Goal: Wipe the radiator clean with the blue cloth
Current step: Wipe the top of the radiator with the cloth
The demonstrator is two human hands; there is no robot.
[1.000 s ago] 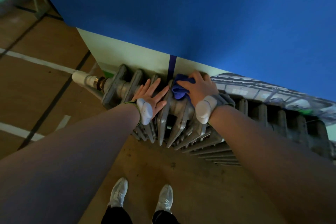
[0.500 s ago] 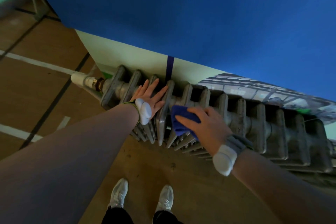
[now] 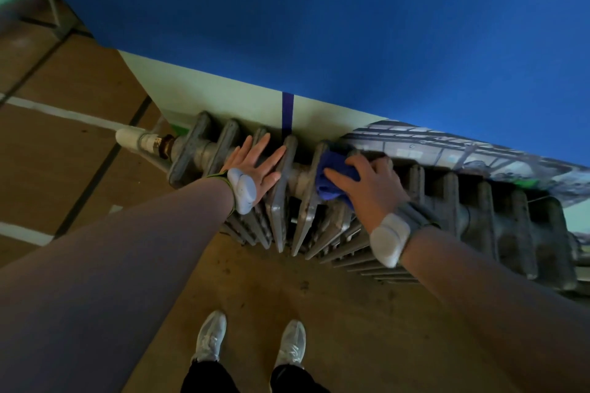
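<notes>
Two hands share the work: the left hand (image 3: 255,163) lies flat, fingers straight, on the radiator (image 3: 287,188), likely for balance, while the right hand (image 3: 367,182) grips the bunched blue cloth (image 3: 335,169) against a fin.

The radiator (image 3: 204,150) is dull grey, its ribs streaked with darker grime. The cloth (image 3: 335,169) on its top edge is deep blue — close to the blue of the wall (image 3: 319,25), which turns pale green along its bottom edge. The floor (image 3: 64,137) is brown, crossed by white and dark lines. Both shoes (image 3: 210,338) are white.
</notes>
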